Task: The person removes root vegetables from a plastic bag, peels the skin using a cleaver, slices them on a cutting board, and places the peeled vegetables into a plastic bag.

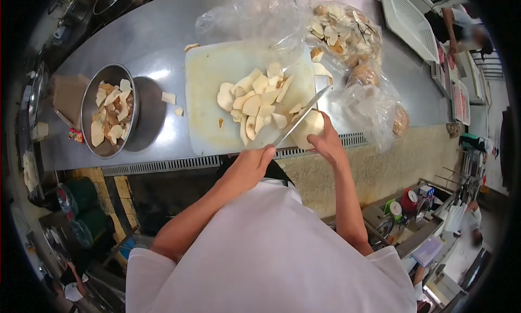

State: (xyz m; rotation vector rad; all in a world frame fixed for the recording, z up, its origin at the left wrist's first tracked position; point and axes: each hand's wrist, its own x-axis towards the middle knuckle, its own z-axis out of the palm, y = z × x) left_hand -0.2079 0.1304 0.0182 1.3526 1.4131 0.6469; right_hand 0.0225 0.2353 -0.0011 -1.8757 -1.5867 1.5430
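Observation:
My left hand (251, 163) is wrapped round the handle of a knife (299, 121). Its long blade slants up to the right, against a large, pale, peeled tuber (309, 133). My right hand (324, 142) grips that tuber at the right edge of a white cutting board (206, 101), fingers at its far side and thumb on top. Cut pale pieces (252, 104) lie heaped on the middle of the board, left of the blade. The knife handle is mostly hidden in my fist.
A metal bowl (134, 104) of peelings and slices stands left, beside a cardboard box (68, 98). Clear plastic bags with brown tubers (363, 76) and peelings lie right of the board. White trays (408, 22) line the far right. Other people are at the right edge.

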